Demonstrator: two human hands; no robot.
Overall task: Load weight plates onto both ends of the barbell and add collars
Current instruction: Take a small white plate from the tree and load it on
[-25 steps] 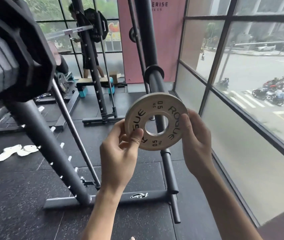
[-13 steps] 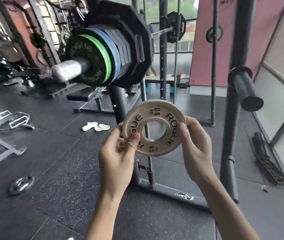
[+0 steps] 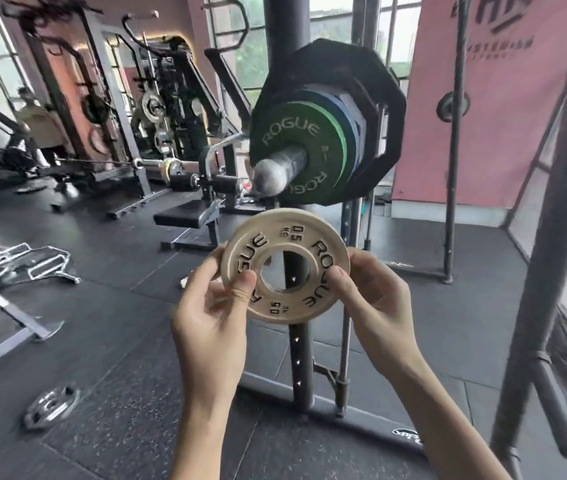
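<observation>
Pinching white plate (image 3: 320, 258) with thumbs (image 3: 245, 285) on its face and fingers curled behind, left hand (image 3: 212, 306) at 8 o'clock of the rim, right hand (image 3: 375, 296) at 4 o'clock. Held upright and facing the camera, at 6 o'clock from the bare tip of the barbell sleeve (image 3: 276, 169), not touching it, with green plate (image 3: 295, 133) outermost on that sleeve. Lift toward 12 o'clock, centre hole on sleeve tip, keep face square to avoid binding, clear thumbs from hole edge, push flush against green plate; collar probably next.
</observation>
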